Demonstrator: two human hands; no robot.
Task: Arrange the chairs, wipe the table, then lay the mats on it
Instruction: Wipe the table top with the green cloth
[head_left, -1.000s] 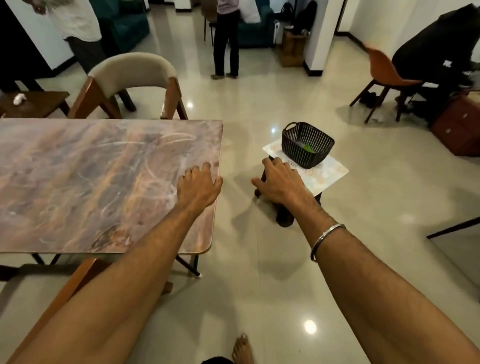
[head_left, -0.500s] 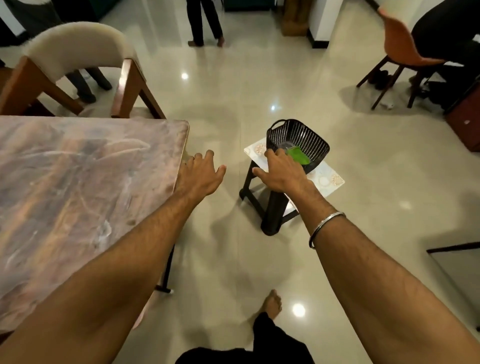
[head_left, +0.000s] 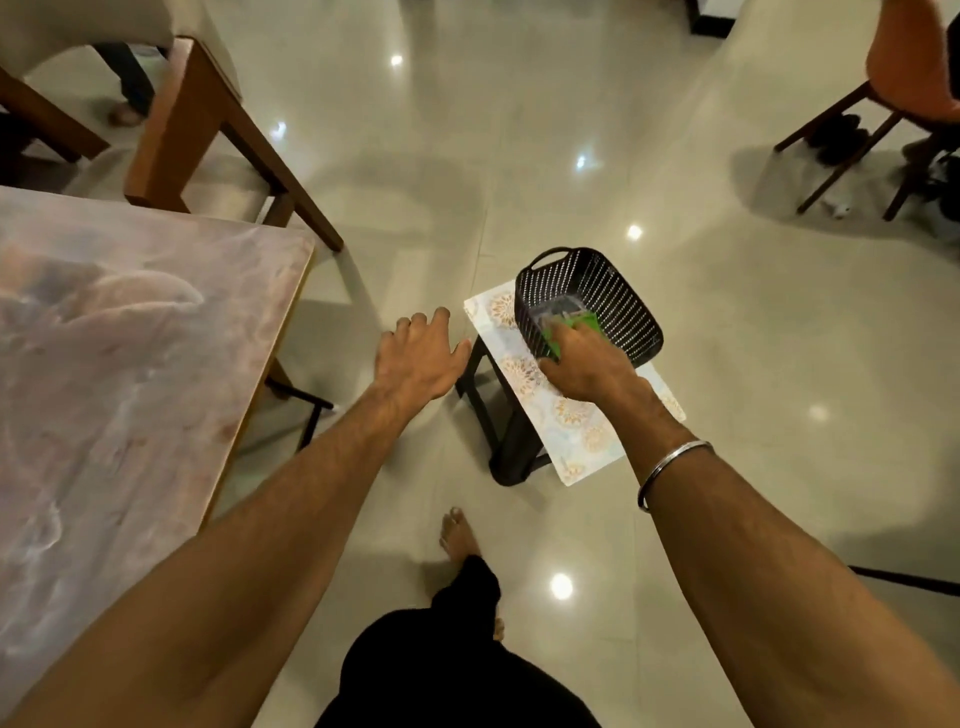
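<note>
Touching one green cloth (head_left: 590, 322) inside one black basket (head_left: 629, 312) is the right hand (head_left: 587, 366).

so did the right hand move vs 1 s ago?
Yes. The right hand went forward from the stool's near corner, short of the basket, over its rim and inside, where its fingers now grip the green item.

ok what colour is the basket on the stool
Black, with a dotted, perforated weave on the walls of the basket; the head view shows it best.
</note>
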